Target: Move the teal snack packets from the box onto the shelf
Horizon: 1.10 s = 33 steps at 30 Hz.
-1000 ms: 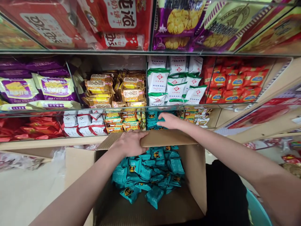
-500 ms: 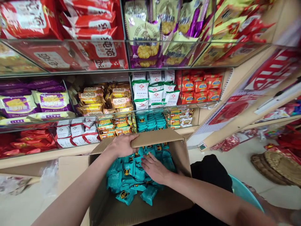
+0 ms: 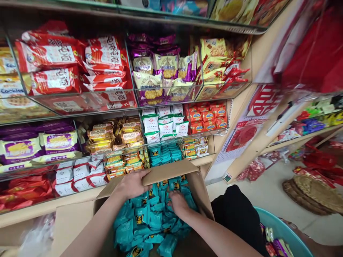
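Note:
A brown cardboard box point(image 3: 199, 191) stands in front of me, its far flap point(image 3: 168, 171) raised. My left hand point(image 3: 134, 184) is closed over the left part of that flap. Inside the box lies a heap of small teal snack packets point(image 3: 155, 219) with round black-and-gold marks. Among the packets, toward the right of the heap, my right hand point(image 3: 178, 201) has its fingers curled down. Its fingertips are partly hidden, so I cannot make out what they hold. More teal packets point(image 3: 164, 153) fill a shelf compartment just beyond the flap.
Glass-fronted shelves hold red packs point(image 3: 57, 84), white-and-green packets point(image 3: 166, 125) and small orange-red packs point(image 3: 207, 116). A teal tub point(image 3: 289, 232) with mixed wrapped sweets stands at right, beside a black-clothed knee point(image 3: 235, 214). A woven brown item point(image 3: 316, 192) lies on the floor.
My view has tilted up, showing more upper shelf and the tub's sweets. My right hand, earlier laid flatter on the packets, has curled its fingers among them. My left hand stays on the flap.

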{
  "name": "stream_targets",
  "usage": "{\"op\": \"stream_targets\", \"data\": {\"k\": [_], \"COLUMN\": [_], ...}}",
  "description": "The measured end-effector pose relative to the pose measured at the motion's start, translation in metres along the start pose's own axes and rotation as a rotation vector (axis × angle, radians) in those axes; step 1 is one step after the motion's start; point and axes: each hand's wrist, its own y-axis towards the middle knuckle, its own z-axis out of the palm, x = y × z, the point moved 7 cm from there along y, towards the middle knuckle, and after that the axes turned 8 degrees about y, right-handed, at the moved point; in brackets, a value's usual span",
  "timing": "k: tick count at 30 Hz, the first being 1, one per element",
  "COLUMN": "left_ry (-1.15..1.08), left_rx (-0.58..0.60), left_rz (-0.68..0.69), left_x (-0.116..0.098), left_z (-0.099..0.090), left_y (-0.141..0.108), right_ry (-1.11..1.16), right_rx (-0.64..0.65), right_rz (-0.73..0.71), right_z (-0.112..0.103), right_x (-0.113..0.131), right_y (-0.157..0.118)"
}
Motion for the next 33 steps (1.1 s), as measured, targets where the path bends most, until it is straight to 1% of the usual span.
{"op": "stream_targets", "data": {"k": [2,3,5,6,7,8,9,11,13,14,16,18,19,24,26,29,33], "left_ry": [-0.053,-0.084,-0.173,-0.240,-0.327,-0.434,-0.548,-0.784,-0.960,-1.015,-1.061,-1.041,-1.017,-0.881,-0.840,-0.809,-0.788], "left_rx": [-0.042,-0.098,-0.284,-0.386,-0.477,-0.527,-0.535,-0.506,-0.533,-0.562,-0.630,-0.662,-0.669,-0.703,-0.706,-0.713,-0.707], "left_rz": [0.055,0.098,0.166,0.171,0.150,0.108,0.067,-0.003,-0.088,-0.130,-0.201,-0.241,-0.251,-0.227,-0.226,-0.217,-0.192], "left_x": [-0.001,-0.005,-0.019,-0.027,-0.036,-0.045,-0.055,-0.077,-0.091,-0.094,-0.094,-0.092,-0.091,-0.088,-0.088,-0.088,-0.091], "left_z": [-0.006,-0.012,-0.027,-0.033,-0.037,-0.037,-0.033,-0.022,-0.014,-0.012,-0.010,-0.010,-0.009,-0.007,-0.006,-0.007,-0.010], "left_y": [-0.003,-0.006,-0.019,-0.027,-0.036,-0.044,-0.050,-0.057,-0.061,-0.062,-0.064,-0.064,-0.064,-0.066,-0.067,-0.068,-0.067], "right_ry": [0.128,0.250,0.584,0.757,0.910,1.056,1.182,1.372,1.486,1.519,1.531,1.445,1.375,0.985,0.871,0.813,0.871], "right_rx": [-0.063,-0.113,-0.205,-0.236,-0.241,-0.237,-0.227,-0.208,-0.242,-0.292,-0.418,-0.520,-0.549,-0.619,-0.633,-0.656,-0.659], "right_rz": [-0.017,-0.023,-0.001,0.034,0.067,0.082,0.084,0.065,0.061,0.067,0.074,0.070,0.062,0.067,0.069,0.066,0.103], "right_z": [-0.025,-0.042,-0.081,-0.099,-0.115,-0.128,-0.139,-0.152,-0.154,-0.154,-0.151,-0.150,-0.150,-0.155,-0.156,-0.157,-0.156], "right_x": [0.001,0.003,0.008,0.011,0.016,0.023,0.030,0.046,0.055,0.056,0.052,0.047,0.045,0.039,0.040,0.039,0.032], "right_y": [-0.012,-0.019,-0.034,-0.041,-0.047,-0.051,-0.054,-0.057,-0.057,-0.057,-0.057,-0.057,-0.056,-0.058,-0.060,-0.062,-0.062]}}
